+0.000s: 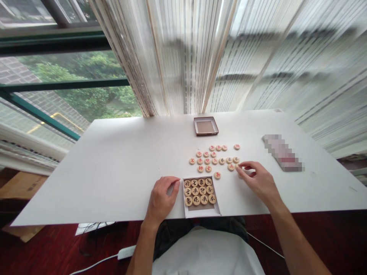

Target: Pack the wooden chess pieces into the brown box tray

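Observation:
My right hand (259, 181) pinches a round wooden Chinese chess piece (237, 166) between thumb and forefinger, low over the table; the fingertips partly cover it. Just left of it lies a red-marked piece (231, 167). My left hand (162, 196) rests on the table beside the left wall of an open shallow box (200, 208), thumb and forefinger tips close together with nothing visible in them. Inside that box, several black-marked pieces (195, 191) sit in three rows, with a bare strip along the near side. Beyond the box, loose red-marked pieces (207, 161) and some black-marked ones (228, 160) lie face up.
The box lid (205, 126) lies upturned at the table's far side. A blurred-out flat item (282, 154) lies at the right of the white table (114, 164). String curtains (183, 57) hang behind, with a window at left. A power strip (126, 252) is below the table.

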{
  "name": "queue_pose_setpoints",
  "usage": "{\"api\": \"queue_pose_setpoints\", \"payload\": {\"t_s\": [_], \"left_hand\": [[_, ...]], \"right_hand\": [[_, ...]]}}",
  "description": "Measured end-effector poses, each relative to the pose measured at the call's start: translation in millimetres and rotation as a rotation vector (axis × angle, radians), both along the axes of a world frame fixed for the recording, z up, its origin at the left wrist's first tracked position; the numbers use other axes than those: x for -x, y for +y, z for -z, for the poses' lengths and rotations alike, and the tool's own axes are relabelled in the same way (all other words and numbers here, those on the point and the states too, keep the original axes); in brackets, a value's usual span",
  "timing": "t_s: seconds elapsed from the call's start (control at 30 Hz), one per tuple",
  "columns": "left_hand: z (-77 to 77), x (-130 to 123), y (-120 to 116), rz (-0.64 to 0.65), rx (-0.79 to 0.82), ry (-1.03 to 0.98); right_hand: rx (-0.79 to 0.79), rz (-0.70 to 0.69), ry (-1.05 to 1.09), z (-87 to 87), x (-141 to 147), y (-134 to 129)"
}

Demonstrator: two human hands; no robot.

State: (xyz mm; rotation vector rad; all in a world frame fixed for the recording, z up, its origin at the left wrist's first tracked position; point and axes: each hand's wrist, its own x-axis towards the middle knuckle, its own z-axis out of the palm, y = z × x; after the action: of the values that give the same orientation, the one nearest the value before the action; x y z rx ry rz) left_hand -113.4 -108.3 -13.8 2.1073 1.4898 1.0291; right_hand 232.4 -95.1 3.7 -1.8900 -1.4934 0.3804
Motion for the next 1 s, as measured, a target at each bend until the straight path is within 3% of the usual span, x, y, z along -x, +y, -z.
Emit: {"api": "queue_pose_setpoints", "payload": {"t_s": [0.2, 1.0], "left_hand": [[0.2, -0.6, 0.3, -0.002, 0.003, -0.001], [-0.4, -0.3, 0.3, -0.01, 0.006, -0.006]], "right_hand": [[0.065, -0.014, -0.042, 7.5, -7.6, 7.7], [0.079, 0.064, -0.137, 4.4, -16.6, 13.0]]}}
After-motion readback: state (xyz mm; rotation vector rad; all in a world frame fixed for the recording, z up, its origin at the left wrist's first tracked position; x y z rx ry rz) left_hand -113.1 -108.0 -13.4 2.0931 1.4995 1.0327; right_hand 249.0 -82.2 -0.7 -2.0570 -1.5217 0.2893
